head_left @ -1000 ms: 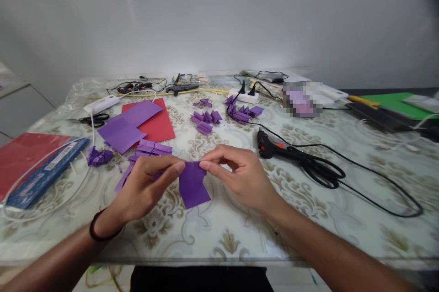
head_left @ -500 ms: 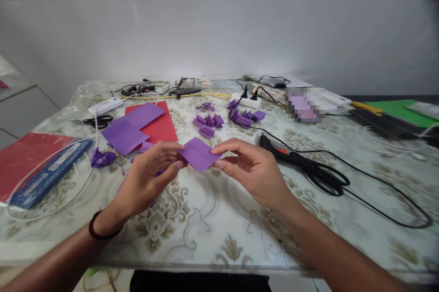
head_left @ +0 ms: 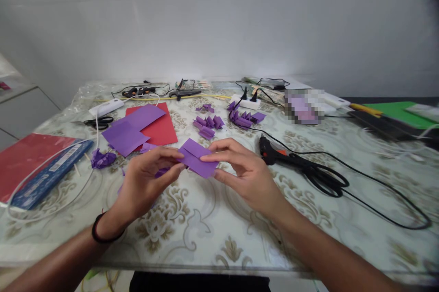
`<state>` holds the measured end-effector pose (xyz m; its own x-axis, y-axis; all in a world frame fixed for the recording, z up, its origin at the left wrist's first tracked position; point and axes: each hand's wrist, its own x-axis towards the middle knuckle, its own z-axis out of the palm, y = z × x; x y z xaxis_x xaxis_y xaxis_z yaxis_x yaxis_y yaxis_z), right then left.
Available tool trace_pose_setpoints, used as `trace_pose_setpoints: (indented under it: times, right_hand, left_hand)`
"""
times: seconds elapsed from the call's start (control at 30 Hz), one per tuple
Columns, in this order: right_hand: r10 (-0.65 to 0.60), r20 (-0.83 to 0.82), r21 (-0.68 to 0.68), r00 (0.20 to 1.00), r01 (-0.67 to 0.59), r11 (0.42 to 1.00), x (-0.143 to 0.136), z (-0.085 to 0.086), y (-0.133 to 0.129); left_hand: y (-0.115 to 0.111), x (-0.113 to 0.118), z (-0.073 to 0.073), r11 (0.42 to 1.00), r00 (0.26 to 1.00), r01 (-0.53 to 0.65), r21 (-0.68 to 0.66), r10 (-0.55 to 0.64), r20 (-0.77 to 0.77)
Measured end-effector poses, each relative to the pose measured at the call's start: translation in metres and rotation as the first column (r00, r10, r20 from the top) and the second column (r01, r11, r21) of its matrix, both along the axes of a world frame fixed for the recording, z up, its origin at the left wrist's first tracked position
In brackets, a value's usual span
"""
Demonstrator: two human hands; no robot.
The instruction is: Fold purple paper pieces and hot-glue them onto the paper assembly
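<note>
Paper: purple, folded, raised above table | left hand: thumb and fingers pinched on paper's left corner | right hand: half-curled, gripping opposite edge, fingers on top, probably steadying the fold

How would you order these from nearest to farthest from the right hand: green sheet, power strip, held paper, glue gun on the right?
From the right hand, nearest first:
1. Held paper: touching it, on its left.
2. Glue gun: close by, on its right.
3. Power strip: ahead, farther back.
4. Green sheet: far off to the right.
</note>
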<state>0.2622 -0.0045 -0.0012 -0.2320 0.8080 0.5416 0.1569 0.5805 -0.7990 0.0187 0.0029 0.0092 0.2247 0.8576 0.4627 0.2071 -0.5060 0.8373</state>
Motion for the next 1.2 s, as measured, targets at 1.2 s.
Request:
trace_pose_setpoints:
  times: [1.2]
  right_hand:
    - [0.098,-0.148,-0.103,0.984,-0.114,0.988,0.000,0.008,-0.001]
  left_hand:
    - [-0.002,0.000,0.011,0.975,0.977,0.095,0.203,-0.052,-0.206]
